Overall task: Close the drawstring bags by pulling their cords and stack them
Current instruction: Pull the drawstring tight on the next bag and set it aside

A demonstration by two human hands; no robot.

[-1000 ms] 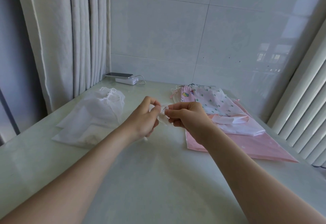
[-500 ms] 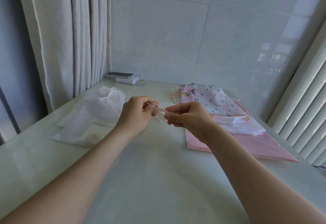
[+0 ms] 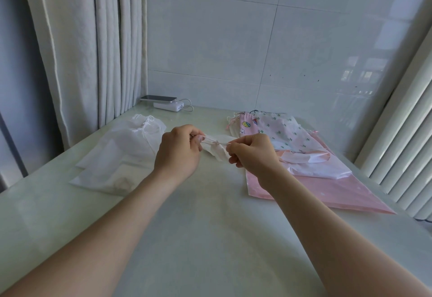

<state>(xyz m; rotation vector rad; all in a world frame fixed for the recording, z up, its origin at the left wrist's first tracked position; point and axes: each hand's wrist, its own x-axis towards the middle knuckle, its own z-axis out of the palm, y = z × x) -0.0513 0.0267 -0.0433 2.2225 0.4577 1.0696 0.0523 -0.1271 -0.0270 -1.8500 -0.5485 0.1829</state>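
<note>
Cord-pulling step in hand: a small white bag [image 3: 217, 154] is held above the desk [image 3: 210, 215] at mid-frame. Left hand [image 3: 178, 150] and right hand [image 3: 253, 154] are both curled tight, the cord [image 3: 216, 143] pinched at either end. A firm outward pull is probably called for next, then placement on the white stack [image 3: 117, 154], centre left.

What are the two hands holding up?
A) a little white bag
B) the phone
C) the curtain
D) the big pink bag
A: the left hand and the right hand both pinch a little white bag stretched between them.
</note>
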